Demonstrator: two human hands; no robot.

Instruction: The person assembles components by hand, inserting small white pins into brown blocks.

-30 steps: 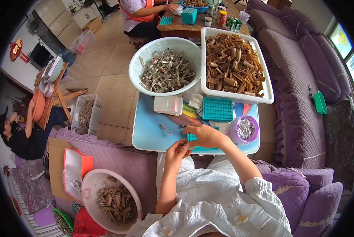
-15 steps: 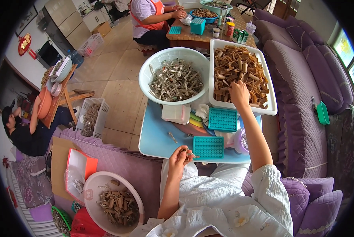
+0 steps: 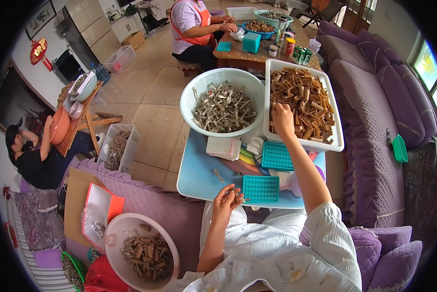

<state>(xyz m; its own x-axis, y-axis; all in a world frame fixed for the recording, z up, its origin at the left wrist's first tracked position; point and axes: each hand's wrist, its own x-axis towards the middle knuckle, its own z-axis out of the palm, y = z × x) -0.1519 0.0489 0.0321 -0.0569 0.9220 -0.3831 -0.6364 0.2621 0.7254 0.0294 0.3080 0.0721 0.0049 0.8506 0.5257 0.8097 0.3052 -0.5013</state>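
My right hand [image 3: 283,120] reaches to the left side of a white tray [image 3: 339,132] heaped with small curved brown pieces [image 3: 304,92]. Its fingers are pinched down at the pile; their tips are hidden, so what they hold cannot be made out. My left hand [image 3: 223,207] is closed over my lap, at the table's front edge, round a small brown piece [image 3: 236,195]. Beside it lies a teal grid tray [image 3: 261,189]; a second teal grid tray [image 3: 277,155] sits farther back, partly behind my right forearm. A small clear piece [image 3: 218,175] lies on the blue table [image 3: 194,165].
A pale basin [image 3: 185,104] of silvery, clear strips stands left of the white tray. At my left is a pink basin [image 3: 112,243] of brown pieces on the purple sofa. Two people work nearby, one at a wooden table [image 3: 228,58], one at far left [image 3: 31,165].
My right hand has shifted from the middle front of the brown pile to its left side. My left hand stays by the near teal tray. The whole view has tilted slightly.
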